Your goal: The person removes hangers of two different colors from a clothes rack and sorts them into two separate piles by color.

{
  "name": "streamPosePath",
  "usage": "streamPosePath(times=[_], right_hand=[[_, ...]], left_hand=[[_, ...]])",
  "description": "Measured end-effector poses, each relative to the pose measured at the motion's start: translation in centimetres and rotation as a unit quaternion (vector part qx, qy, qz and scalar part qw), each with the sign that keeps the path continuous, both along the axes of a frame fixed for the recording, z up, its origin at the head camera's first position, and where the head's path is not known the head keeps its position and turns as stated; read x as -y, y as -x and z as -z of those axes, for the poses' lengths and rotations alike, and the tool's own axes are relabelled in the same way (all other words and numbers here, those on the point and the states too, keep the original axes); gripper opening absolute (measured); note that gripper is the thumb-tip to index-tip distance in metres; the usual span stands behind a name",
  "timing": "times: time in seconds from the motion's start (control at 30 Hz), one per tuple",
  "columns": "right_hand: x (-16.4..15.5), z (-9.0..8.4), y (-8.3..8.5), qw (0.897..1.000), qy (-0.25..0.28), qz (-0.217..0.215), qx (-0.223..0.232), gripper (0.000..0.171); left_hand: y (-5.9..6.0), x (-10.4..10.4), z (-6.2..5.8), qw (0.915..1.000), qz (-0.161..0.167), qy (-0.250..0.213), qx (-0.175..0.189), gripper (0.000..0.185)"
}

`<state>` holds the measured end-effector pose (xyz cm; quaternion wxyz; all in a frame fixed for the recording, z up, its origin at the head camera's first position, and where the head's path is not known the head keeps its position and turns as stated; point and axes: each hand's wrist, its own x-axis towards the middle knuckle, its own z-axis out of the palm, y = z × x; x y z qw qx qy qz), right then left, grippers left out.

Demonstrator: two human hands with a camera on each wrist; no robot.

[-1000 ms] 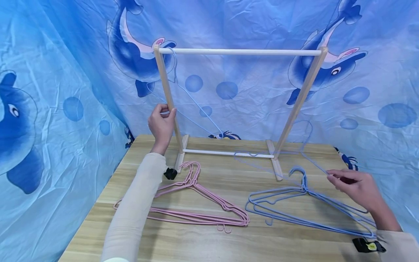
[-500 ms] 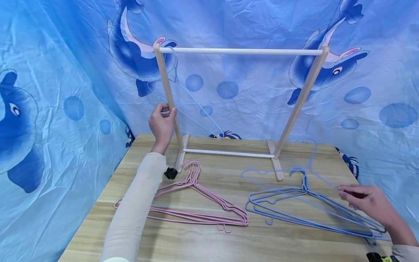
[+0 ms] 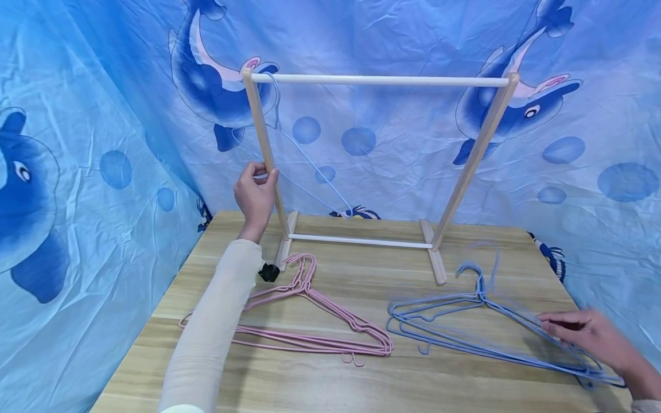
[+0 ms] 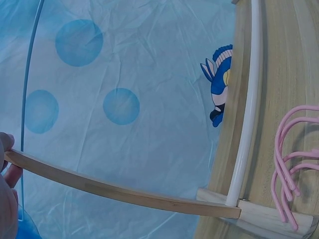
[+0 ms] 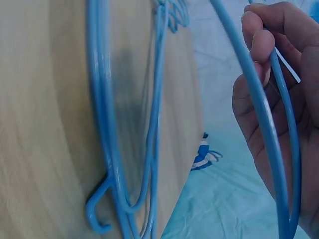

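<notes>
My left hand point(image 3: 256, 195) grips the left wooden upright point(image 3: 263, 135) of a small clothes rack. From the left end of its white top bar hangs a blue clothes hanger point(image 3: 312, 164). At the right, my right hand point(image 3: 588, 338) pinches another blue hanger point(image 5: 264, 114) by one side. In the head view this hanger is blurred and overlaps the pile of blue hangers point(image 3: 481, 287) on the table; whether it touches them is unclear. The right wrist view shows its wires running past the curled fingers.
Several pink hangers point(image 3: 304, 287) lie stacked on the table at left, partly behind my left sleeve point(image 3: 206, 327). The rack's right foot point(image 3: 434, 258) stands just behind the blue pile. A blue curtain point(image 3: 392, 34) with dolphins hangs behind the table.
My right hand has moved down and to the right, lowering the blue hanger from beside the rack's right upright to the blue pile. My left hand has stayed on the upright.
</notes>
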<state>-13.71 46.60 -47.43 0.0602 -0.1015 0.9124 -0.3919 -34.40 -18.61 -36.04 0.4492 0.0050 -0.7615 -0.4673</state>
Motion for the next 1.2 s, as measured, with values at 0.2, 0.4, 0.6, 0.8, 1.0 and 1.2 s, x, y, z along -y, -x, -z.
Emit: streamPosePath(times=[0.2, 0.4, 0.6, 0.8, 1.0, 1.2], right_hand=[[-0.7, 0.8, 0.4, 0.999, -0.014, -0.007, 0.033, 0.031], [-0.9, 2.0, 1.4, 0.997, -0.037, -0.042, -0.051, 0.017], [-1.2, 3.3, 2.3, 0.992, -0.033, -0.067, -0.1, 0.016], [-1.0, 4.5, 2.3, 0.989, -0.022, -0.042, -0.14, 0.02], [-0.9, 6.0, 2.2, 0.983, -0.013, -0.027, -0.181, 0.026], [-0.5, 6.4, 2.0, 0.987, -0.055, 0.011, -0.153, 0.017]], left_hand=[[-0.1, -0.1, -0.1, 1.0, 0.0, 0.001, 0.003, 0.027], [-0.3, 0.0, -0.1, 1.0, 0.001, 0.002, 0.006, 0.027], [-0.3, 0.0, -0.1, 1.0, 0.0, 0.003, 0.004, 0.027], [-0.4, 0.0, -0.1, 1.0, 0.002, 0.005, 0.003, 0.026], [-0.4, 0.0, -0.1, 1.0, 0.0, 0.004, 0.002, 0.026], [-0.3, 0.0, -0.1, 1.0, 0.002, 0.003, 0.003, 0.026]])
